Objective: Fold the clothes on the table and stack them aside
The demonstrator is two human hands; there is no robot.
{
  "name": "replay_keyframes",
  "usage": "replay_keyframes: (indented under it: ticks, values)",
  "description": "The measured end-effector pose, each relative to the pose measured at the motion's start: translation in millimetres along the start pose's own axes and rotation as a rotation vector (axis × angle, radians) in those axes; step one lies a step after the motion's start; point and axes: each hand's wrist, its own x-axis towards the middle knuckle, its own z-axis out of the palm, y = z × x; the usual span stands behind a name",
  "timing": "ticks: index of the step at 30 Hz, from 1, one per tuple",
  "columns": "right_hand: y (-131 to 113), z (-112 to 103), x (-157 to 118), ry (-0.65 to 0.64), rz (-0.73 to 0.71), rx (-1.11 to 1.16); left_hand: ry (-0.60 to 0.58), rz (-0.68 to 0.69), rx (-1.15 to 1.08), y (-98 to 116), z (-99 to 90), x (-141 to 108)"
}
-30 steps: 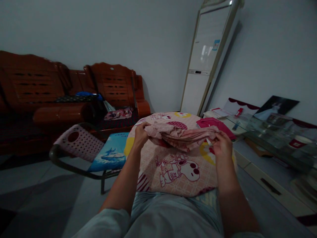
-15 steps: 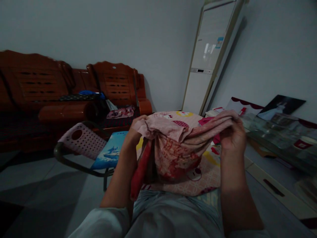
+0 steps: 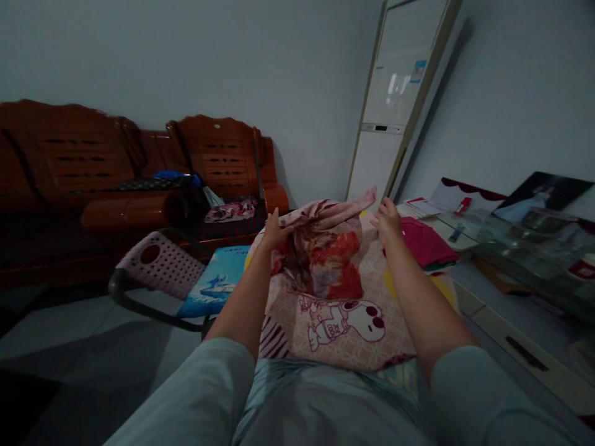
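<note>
A crumpled pink and red garment [image 3: 332, 254] lies over the far part of a surface covered with a patterned cloth [image 3: 344, 328], which shows a cartoon dog. My left hand [image 3: 275, 230] is at the garment's left edge, its fingers closed on the fabric. At the right, my right hand [image 3: 387, 222] has its fingers spread, just beside the garment's raised right corner, with no fabric in it. Right of that hand lies a folded magenta cloth [image 3: 425, 241].
A pink-backed chair [image 3: 160, 263] with a blue seat stands at the left, before wooden armchairs [image 3: 223, 161]. A tall white air conditioner [image 3: 385, 105] stands behind. On the right, a cabinet [image 3: 506, 341] carries a glass shelf, papers and a photo.
Both hands have moved forward with the garment, which now lies farther off. My right hand has let go of its corner. The cartoon dog and the magenta cloth are now more exposed.
</note>
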Motion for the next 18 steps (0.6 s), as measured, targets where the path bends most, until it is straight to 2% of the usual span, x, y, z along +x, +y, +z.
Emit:
replay_keyframes:
  ticks: [3,5,8,10,13,18]
  values:
    - [27,-16,-36,-0.116,0.011,-0.452,0.022,-0.053,0.110,-20,7.7,-31]
    - [46,-29,-71,-0.224,0.070,-0.850,-0.021,-0.140,0.197,-33,11.3,-60]
    - [65,-44,-118,-0.269,0.105,-0.972,-0.158,-0.311,0.302,-47,14.0,-91]
    - [70,-48,-140,-0.289,0.113,-1.123,-0.219,-0.340,0.352,-51,14.7,-100]
    - [66,-47,-161,-0.385,0.113,-1.320,-0.216,-0.279,0.423,-48,15.9,-100]
    - [55,-39,-172,-0.531,0.153,-1.324,-0.229,-0.295,0.575,-36,25.7,-92]
